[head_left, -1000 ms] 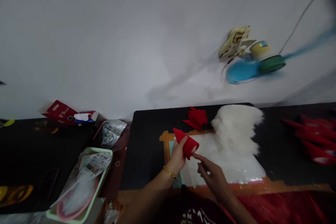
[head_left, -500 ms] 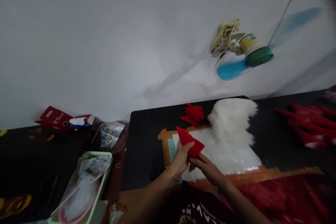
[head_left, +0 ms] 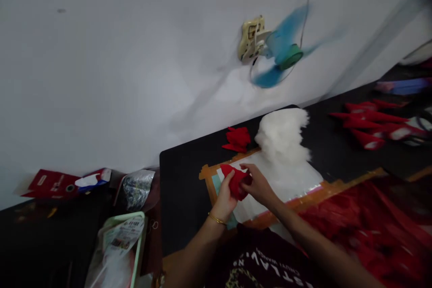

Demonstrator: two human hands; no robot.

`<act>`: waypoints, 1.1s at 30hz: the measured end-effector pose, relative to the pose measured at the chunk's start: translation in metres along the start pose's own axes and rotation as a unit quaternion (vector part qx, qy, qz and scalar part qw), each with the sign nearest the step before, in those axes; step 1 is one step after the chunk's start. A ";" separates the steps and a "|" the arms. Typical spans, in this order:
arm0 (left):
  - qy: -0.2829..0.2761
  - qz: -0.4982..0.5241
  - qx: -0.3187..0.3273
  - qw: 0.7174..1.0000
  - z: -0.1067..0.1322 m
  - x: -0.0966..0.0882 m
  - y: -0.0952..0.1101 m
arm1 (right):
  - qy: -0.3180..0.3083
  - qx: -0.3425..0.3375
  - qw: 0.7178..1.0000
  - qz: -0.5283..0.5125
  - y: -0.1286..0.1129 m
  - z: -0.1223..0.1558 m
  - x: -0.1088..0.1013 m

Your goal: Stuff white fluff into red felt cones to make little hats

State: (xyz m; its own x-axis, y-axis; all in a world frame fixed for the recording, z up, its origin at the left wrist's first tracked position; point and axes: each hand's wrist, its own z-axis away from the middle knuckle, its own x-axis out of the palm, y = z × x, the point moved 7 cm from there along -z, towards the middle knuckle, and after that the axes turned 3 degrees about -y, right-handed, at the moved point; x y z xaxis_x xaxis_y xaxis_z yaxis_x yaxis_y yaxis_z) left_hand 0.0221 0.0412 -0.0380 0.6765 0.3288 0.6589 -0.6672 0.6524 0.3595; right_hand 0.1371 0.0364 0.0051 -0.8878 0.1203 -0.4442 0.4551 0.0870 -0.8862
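Observation:
A small red cloth piece (head_left: 237, 186), pointed like a cone, is in front of me above the work table. My left hand (head_left: 224, 200), with a gold bangle at the wrist, is closed around its lower side. The fingers of my right hand (head_left: 259, 184) are curled at the cloth's right edge and grip it there; the fingertips are partly hidden. Just beyond, a fluffy heap of white stuffing (head_left: 281, 137) rests on a white sheet (head_left: 297, 180). Left of the stuffing lies a little pile of red cloth pieces (head_left: 238, 139).
Several red cones with white ends (head_left: 367, 121) lie at the right on the black table (head_left: 182, 189). Red plastic (head_left: 357, 220) covers the near right. A pale green tray (head_left: 141, 238) and red box (head_left: 54, 184) are at left. A wall fan (head_left: 290, 56) spins above.
My right hand has come up from beneath the red cloth piece to its right edge. The left hand still holds the cloth. The camera view has tilted and shifted right.

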 end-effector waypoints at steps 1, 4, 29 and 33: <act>-0.012 -0.006 0.002 1.000 0.003 0.003 -0.005 | -0.006 -0.005 1.000 0.011 0.000 -0.002 0.004; -0.038 -0.017 0.031 0.999 0.008 0.008 -0.015 | -0.004 0.003 0.999 0.048 0.003 -0.003 0.011; 0.003 -0.073 0.009 0.997 -0.006 -0.004 -0.019 | -0.062 0.024 0.996 -0.060 0.031 0.014 0.015; 0.003 -0.071 0.036 0.997 -0.004 -0.002 -0.008 | -0.084 0.006 0.994 -0.071 0.030 0.020 0.006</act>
State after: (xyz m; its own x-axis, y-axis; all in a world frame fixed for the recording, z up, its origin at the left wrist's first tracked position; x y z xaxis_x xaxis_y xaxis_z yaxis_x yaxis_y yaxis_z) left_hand 0.0267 0.0381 -0.0447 0.7678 0.2412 0.5935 -0.5848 0.6422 0.4956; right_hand 0.1440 0.0201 -0.0272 -0.9423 -0.0601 -0.3294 0.3245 0.0788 -0.9426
